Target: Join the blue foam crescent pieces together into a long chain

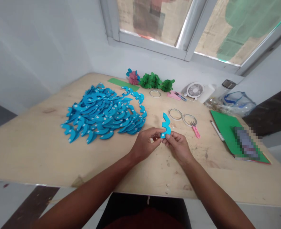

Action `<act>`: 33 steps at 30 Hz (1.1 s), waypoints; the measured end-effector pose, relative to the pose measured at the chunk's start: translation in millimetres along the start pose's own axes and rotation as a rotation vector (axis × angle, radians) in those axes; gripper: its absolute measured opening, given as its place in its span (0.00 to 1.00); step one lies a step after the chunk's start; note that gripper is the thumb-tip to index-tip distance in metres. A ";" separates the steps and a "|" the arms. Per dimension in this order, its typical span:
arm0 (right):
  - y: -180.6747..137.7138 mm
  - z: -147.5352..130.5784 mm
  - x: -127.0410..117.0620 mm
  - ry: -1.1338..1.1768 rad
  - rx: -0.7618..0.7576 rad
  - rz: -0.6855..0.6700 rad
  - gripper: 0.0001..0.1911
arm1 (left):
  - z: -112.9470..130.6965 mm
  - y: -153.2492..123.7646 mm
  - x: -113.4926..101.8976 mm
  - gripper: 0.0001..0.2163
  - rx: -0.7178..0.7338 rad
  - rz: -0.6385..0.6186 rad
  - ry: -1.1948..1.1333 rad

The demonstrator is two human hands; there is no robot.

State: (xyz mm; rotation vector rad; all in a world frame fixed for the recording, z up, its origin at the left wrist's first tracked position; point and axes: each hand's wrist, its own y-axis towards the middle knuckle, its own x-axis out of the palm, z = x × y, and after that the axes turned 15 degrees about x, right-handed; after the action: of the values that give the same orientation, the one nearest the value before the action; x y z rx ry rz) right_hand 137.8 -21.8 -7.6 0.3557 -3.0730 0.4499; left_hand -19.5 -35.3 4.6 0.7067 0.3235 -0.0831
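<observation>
A curved blue paper cutout (165, 124) stands upright between my two hands over the wooden table (35, 152). My left hand (145, 143) pinches its lower end from the left. From the right, my right hand (177, 145) grips the same end with fingers closed. To the left of my hands lies a big heap of similar blue cutouts (104, 113), each with small white patches.
Two tape rolls (175, 114) and small pink snips (195, 129) lie just beyond my hands. Green and pink paper flowers (154, 81), a small white fan (194, 90), a plastic bag (237, 101) and green paper sheets (226, 127) sit at the back and right.
</observation>
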 end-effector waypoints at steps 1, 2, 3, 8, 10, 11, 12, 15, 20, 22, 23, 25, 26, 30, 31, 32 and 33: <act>0.2 0.3 -0.4 -0.006 -0.009 0.005 0.11 | 0.0 0.0 0.0 0.13 -0.006 0.000 -0.016; 0.4 0.6 -0.8 -0.011 -0.017 0.010 0.10 | 0.0 0.1 0.0 0.13 -0.013 0.001 -0.034; 0.6 1.0 -1.1 -0.017 -0.023 0.015 0.10 | 0.1 0.2 -0.1 0.13 -0.021 0.004 -0.051; 1.5 3.1 -2.1 -0.038 -0.037 0.047 0.11 | 1.7 1.5 -1.6 0.12 -0.074 0.014 -0.102; 1.8 3.8 -2.1 -0.040 -0.043 0.056 0.11 | 2.3 2.2 -2.2 0.11 -0.095 0.010 -0.110; 1.9 4.0 -2.0 -0.045 -0.049 0.058 0.11 | 2.4 2.4 -2.3 0.11 -0.104 0.011 -0.112; 2.0 4.2 -2.0 -0.054 -0.055 0.058 0.11 | 2.2 2.6 -2.3 0.10 -0.113 0.013 -0.112; 1.9 4.5 -1.9 -0.091 -0.077 0.061 0.13 | 0.2 2.3 -1.5 0.09 -0.130 0.023 -0.105; -0.3 2.5 -2.0 -0.190 -0.114 0.073 0.14 | -5.8 0.9 0.2 0.09 -0.147 0.057 -0.152; -1.4 1.5 -2.1 -0.244 -0.148 0.092 0.14 | -7.7 1.0 0.5 0.09 -0.182 0.067 -0.197; -1.8 1.2 -2.2 -0.273 -0.167 0.105 0.14 | -8.3 1.3 0.5 0.09 -0.209 0.067 -0.220; -2.2 1.2 -2.5 -0.323 -0.201 0.133 0.15 | -9.2 1.8 0.6 0.09 -0.269 0.068 -0.272; -2.3 1.4 -2.6 -0.344 -0.213 0.147 0.15 | -9.5 2.0 0.8 0.09 -0.298 0.071 -0.301; -2.8 1.9 -2.1 -0.402 -0.230 0.176 0.15 | -10.3 1.8 1.9 0.08 -0.375 0.104 -0.414; -3.2 1.7 -1.7 -0.410 -0.233 0.178 0.15 | -10.4 1.7 2.1 0.07 -0.383 0.111 -0.435; -3.7 1.3 -1.1 -0.416 -0.236 0.179 0.14 | -10.4 1.6 2.3 0.06 -0.386 0.117 -0.452; -4.2 0.9 -0.5 -0.419 -0.237 0.180 0.14 | -10.3 1.7 2.3 0.05 -0.386 0.122 -0.463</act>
State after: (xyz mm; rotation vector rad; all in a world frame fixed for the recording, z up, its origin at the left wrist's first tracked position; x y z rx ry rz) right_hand 139.3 -25.8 -7.2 0.1860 -3.5307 0.0030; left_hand -19.7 -27.2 -2.4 0.3073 -0.1476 -0.0638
